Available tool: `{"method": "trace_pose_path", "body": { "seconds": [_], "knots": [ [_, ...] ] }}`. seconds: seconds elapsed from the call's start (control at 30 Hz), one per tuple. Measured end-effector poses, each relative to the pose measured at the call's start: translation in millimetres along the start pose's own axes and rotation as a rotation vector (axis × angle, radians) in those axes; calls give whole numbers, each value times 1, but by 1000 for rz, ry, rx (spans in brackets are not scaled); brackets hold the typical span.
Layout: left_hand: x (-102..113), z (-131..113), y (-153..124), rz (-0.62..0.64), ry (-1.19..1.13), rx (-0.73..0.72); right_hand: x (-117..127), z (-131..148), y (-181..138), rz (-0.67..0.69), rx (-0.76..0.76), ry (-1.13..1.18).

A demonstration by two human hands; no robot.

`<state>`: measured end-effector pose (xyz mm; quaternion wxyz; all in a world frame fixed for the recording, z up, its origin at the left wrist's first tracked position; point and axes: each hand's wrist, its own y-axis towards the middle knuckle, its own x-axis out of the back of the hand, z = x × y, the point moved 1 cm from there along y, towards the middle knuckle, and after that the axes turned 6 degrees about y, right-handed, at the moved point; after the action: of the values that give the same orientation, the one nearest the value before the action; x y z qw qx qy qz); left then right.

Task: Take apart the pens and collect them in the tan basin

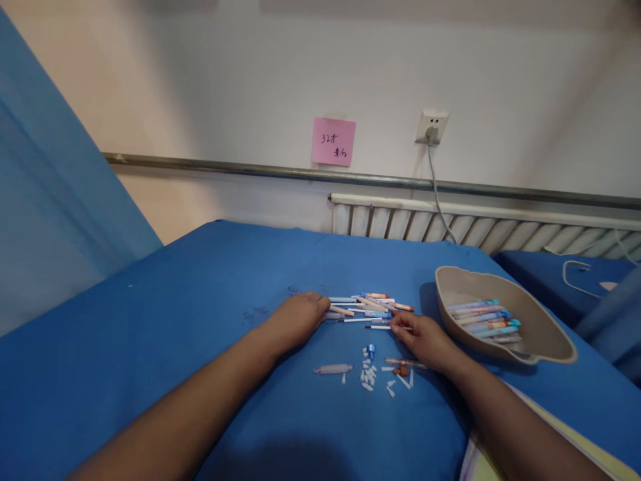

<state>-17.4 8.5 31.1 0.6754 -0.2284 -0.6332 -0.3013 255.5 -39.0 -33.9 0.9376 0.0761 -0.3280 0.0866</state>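
Note:
My left hand (303, 315) lies at the left end of a loose pile of pen parts, its fingers curled together and touching the ends of the pen barrels (342, 310). What those fingers grip, if anything, is hidden. My right hand (420, 337) pinches a white pen refill (379, 327) with a dark tip pointing left. Under and around it are more refills and coloured pen pieces. Nearer to me lie a pale pen barrel (334, 369), small white cone-shaped tips (368, 375), a blue cap piece (371, 351) and orange-brown pieces (402, 369).
A beige basin (545, 327) holding several pens (485, 321) stands on the blue sheet at the right. A yellowish cloth or bag (541, 441) lies under my right forearm. Behind are a radiator (390, 220), a metal rail (240, 167) and a plugged-in cord (437, 194).

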Motion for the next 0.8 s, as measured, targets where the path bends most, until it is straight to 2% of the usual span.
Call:
{"method": "trace_pose_path", "body": {
  "seconds": [0.07,0.13,0.2,0.33,0.4,0.53,0.8],
  "knots": [
    [2,0,-1,2,-59,26,0,0,0,-7,-4,3],
    [3,1,0,-8,-233,78,0,1,0,-12,-4,3],
    [5,0,1,-14,-565,167,0,2,0,-10,-2,6],
    [12,-9,3,32,-1426,356,0,2,1,-2,-1,12],
    [15,-16,3,74,-1685,391,0,2,1,-4,-2,13],
    [19,-24,0,145,-1870,400,0,2,1,-7,-4,25],
    [17,-26,-1,180,-1995,352,0,1,2,-10,-20,24]
  ]
}}
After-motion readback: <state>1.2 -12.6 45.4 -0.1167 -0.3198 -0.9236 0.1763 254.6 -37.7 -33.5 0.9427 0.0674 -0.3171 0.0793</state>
